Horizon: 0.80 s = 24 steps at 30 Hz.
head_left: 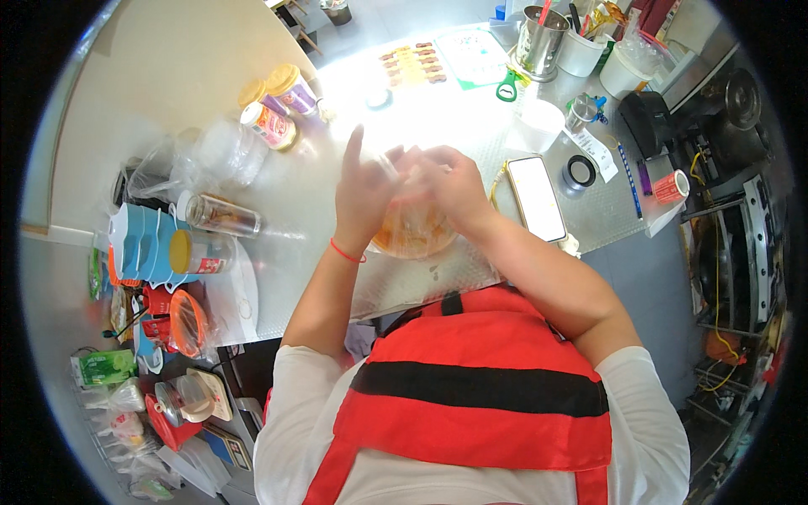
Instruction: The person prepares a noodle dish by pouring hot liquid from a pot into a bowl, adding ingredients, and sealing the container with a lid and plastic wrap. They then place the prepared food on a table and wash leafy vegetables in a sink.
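Note:
A round container with orange-brown food, wrapped in a clear plastic bag (415,232), stands on the metal table near its front edge. Above it, my left hand (368,189) is at the bag's gathered top, with one finger pointing up and away. My right hand (456,183) pinches the gathered plastic with bent fingers, close beside the left. Bright glare washes out the fingertips and the bag's top, so the left hand's exact hold is hard to see. A phone with a lit screen (537,199) lies right of my right forearm.
Left on the table are lidded jars (270,125), a glass bottle (224,214), plastic bags (221,154) and blue containers (144,243). At right are a white tub (540,126), a tape roll (579,172), green-handled scissors (506,87) and a metal cup (541,44). A shelving rack stands beyond the right edge.

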### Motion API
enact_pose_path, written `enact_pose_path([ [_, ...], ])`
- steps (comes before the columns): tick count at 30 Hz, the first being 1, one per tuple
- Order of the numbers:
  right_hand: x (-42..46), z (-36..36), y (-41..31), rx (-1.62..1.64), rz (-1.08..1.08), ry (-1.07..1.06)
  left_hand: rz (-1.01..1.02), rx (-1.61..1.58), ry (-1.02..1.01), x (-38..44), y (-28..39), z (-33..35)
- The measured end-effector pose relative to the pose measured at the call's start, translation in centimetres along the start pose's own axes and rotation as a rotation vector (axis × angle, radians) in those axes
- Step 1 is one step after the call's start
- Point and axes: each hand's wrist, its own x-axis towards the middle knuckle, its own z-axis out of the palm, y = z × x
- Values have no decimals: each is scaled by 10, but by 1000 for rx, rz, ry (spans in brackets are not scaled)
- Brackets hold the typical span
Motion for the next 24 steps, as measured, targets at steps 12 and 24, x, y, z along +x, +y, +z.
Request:
enact_pose_path([
  [12,-9,5,-6,-131,-44,-16,-252,-459,83,5,10,-1],
  [24,-36,13,-6,-679,-730,-106,-438,-677,184,0,36,4],
])
